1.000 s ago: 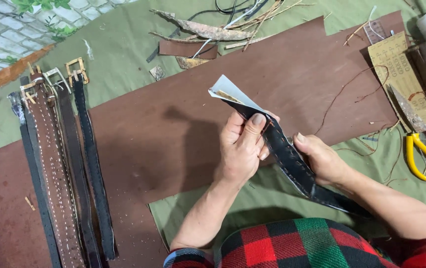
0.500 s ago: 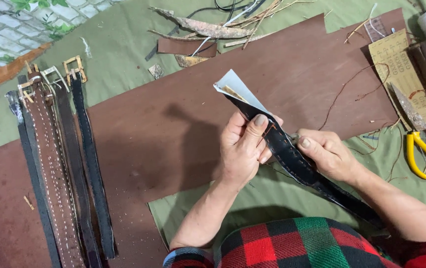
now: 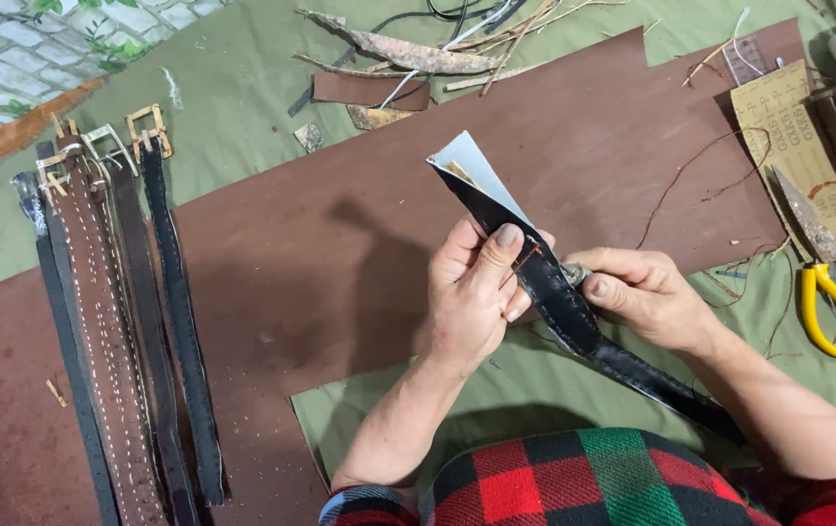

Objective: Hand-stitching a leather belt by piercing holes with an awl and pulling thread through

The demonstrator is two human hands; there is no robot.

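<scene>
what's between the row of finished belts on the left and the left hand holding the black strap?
Head view: only bare brown leather sheet, carrying the hand's shadow, lies between the belts and the left hand gripping the black strap.

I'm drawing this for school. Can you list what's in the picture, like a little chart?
Left hand: grips the black strap, thumb on top
Right hand: pinches a small tool at the strap's edge; too small to tell what kind
Strap tip: pale lining shows
Under the hands: brown leather sheet on green cloth
Left side: finished belts with buckles, side by side
Right side: yellow-handled scissors
</scene>
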